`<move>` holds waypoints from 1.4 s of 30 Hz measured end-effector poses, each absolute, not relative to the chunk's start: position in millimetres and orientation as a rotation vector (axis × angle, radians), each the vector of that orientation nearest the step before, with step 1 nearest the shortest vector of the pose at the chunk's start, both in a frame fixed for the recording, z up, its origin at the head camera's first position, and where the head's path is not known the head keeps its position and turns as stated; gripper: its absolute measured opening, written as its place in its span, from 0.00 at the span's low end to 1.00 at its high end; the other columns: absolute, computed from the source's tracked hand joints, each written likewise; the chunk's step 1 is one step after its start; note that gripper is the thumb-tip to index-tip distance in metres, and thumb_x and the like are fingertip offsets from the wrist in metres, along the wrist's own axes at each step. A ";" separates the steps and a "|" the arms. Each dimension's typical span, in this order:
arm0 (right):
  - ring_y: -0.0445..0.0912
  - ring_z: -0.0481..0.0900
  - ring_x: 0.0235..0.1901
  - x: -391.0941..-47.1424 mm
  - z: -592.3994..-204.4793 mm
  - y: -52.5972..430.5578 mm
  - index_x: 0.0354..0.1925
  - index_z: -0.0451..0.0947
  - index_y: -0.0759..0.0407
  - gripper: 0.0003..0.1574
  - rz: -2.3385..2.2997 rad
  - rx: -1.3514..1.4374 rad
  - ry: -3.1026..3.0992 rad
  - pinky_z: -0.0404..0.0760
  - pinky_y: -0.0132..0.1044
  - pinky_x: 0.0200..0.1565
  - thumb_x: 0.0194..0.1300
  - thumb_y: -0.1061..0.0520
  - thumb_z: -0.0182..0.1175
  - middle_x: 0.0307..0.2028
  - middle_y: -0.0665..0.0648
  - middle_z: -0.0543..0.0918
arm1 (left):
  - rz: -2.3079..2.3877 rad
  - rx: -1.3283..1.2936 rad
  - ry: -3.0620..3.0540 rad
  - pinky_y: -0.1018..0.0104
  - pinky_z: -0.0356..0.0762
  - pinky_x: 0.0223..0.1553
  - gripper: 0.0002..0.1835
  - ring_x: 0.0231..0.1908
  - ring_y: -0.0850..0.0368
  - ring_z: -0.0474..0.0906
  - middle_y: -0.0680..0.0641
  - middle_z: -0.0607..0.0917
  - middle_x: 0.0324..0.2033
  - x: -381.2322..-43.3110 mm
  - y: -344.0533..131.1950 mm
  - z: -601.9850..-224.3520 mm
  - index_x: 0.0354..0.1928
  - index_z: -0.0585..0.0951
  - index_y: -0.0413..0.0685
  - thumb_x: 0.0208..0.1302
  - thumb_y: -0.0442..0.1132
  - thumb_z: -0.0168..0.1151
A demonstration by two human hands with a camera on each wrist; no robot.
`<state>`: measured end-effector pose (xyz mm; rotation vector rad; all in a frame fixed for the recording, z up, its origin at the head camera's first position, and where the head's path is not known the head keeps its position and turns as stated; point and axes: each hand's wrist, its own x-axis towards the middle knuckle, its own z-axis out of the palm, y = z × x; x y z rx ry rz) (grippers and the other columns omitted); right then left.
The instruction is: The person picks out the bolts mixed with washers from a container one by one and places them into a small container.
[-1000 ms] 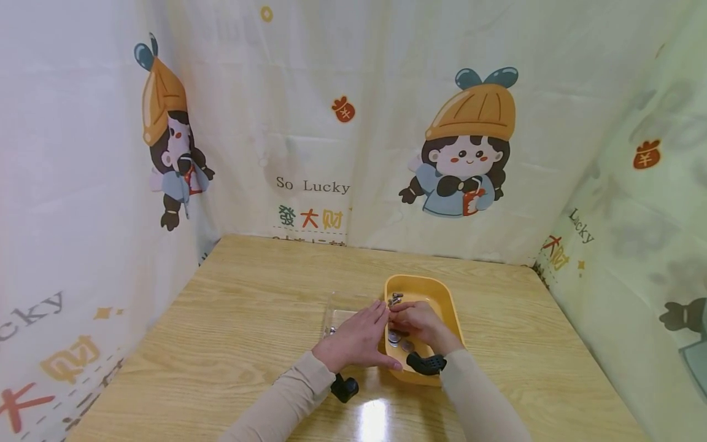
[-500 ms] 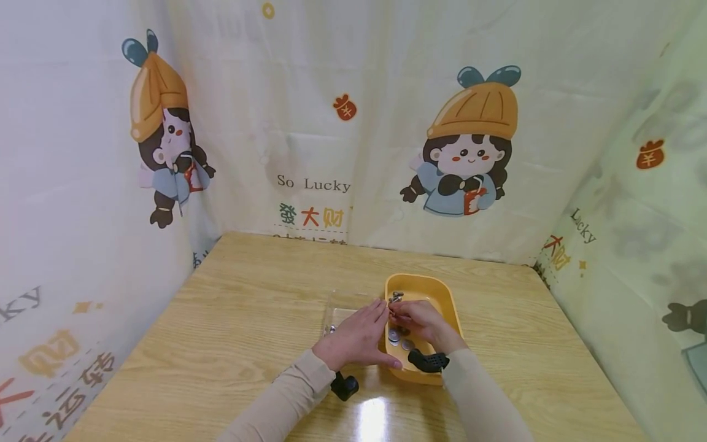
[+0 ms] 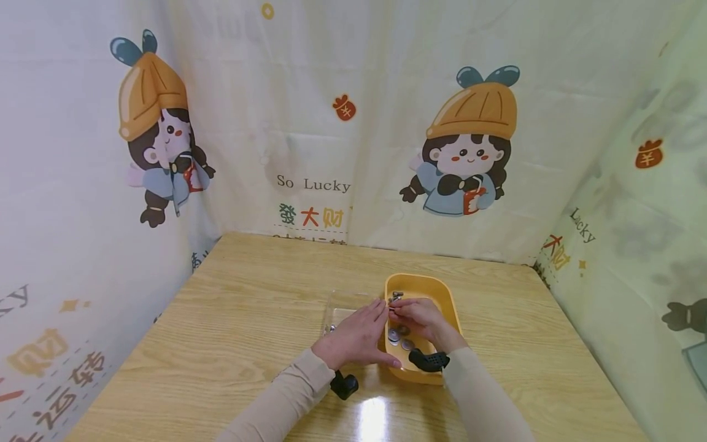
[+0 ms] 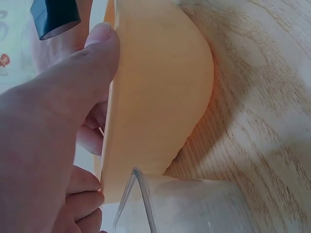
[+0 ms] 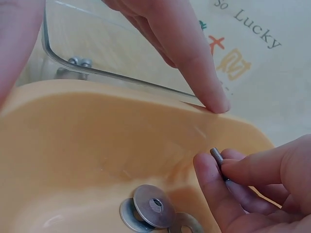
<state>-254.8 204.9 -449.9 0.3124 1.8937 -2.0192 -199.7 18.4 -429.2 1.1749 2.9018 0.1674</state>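
Note:
My right hand (image 3: 422, 318) is over the orange tray (image 3: 456, 310), pinching a small bolt (image 5: 217, 155) between thumb and fingers. In the right wrist view the bolt's threaded end sticks up from the fingertips; its head is hidden. Across the tray's left rim rests my left hand (image 3: 356, 337), its fingers straight and its thumb spread toward the near end. Several metal washers (image 5: 154, 206) lie on the tray floor, some overlapping. Farther back in the tray sit several bolts (image 3: 397, 295).
Against the tray's left side stands a clear plastic box (image 3: 338, 316), partly covered by my left hand, with small metal pieces (image 5: 80, 62) inside. Both stand on a wooden table (image 3: 248, 288). A printed cloth (image 3: 309, 123) hangs behind.
My right hand has shifted slightly up and now pinches a bolt near the rim, leaving the washers more exposed. The left hand stays put on the rim.

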 end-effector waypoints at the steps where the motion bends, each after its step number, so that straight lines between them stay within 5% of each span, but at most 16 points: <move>1: 0.56 0.79 0.45 -254.7 -449.2 204.9 0.51 0.73 0.72 0.19 -2.022 0.312 1.894 0.72 0.45 0.54 0.60 0.69 0.52 0.39 0.61 0.82 | 0.175 1.176 2.899 0.59 0.52 0.67 0.62 0.69 0.48 0.45 0.40 0.50 0.68 -199.9 18.0 -429.2 0.68 0.49 0.38 0.42 0.80 0.40; 11: 0.54 0.80 0.44 -256.8 -437.5 206.0 0.54 0.65 0.80 0.23 -2.039 0.140 1.932 0.76 0.42 0.49 0.61 0.70 0.50 0.49 0.72 0.76 | 0.227 1.092 2.925 0.59 0.51 0.67 0.62 0.68 0.48 0.45 0.40 0.51 0.68 -204.9 5.7 -425.2 0.68 0.50 0.37 0.42 0.79 0.44; 19: 0.60 0.77 0.48 -260.8 -418.6 203.9 0.52 0.66 0.82 0.21 -2.025 0.010 1.945 0.69 0.49 0.55 0.62 0.70 0.49 0.48 0.76 0.75 | 0.330 0.985 2.909 0.56 0.50 0.67 0.61 0.69 0.48 0.43 0.40 0.48 0.69 -209.0 -13.3 -422.2 0.68 0.49 0.39 0.42 0.78 0.47; 27: 0.58 0.78 0.47 -261.4 -411.0 189.9 0.52 0.68 0.80 0.21 -1.999 -0.034 1.922 0.71 0.49 0.53 0.61 0.69 0.51 0.40 0.63 0.82 | 0.375 0.924 2.917 0.56 0.49 0.67 0.60 0.69 0.48 0.42 0.40 0.47 0.69 -209.7 -30.4 -421.4 0.68 0.49 0.37 0.43 0.76 0.50; 42: 0.56 0.81 0.43 -263.6 -416.2 157.7 0.49 0.69 0.82 0.19 -1.919 -0.123 1.940 0.76 0.45 0.49 0.60 0.71 0.50 0.35 0.60 0.83 | 0.401 0.856 2.944 0.55 0.49 0.67 0.62 0.69 0.47 0.42 0.39 0.46 0.69 -209.0 -53.6 -427.0 0.68 0.47 0.37 0.42 0.75 0.53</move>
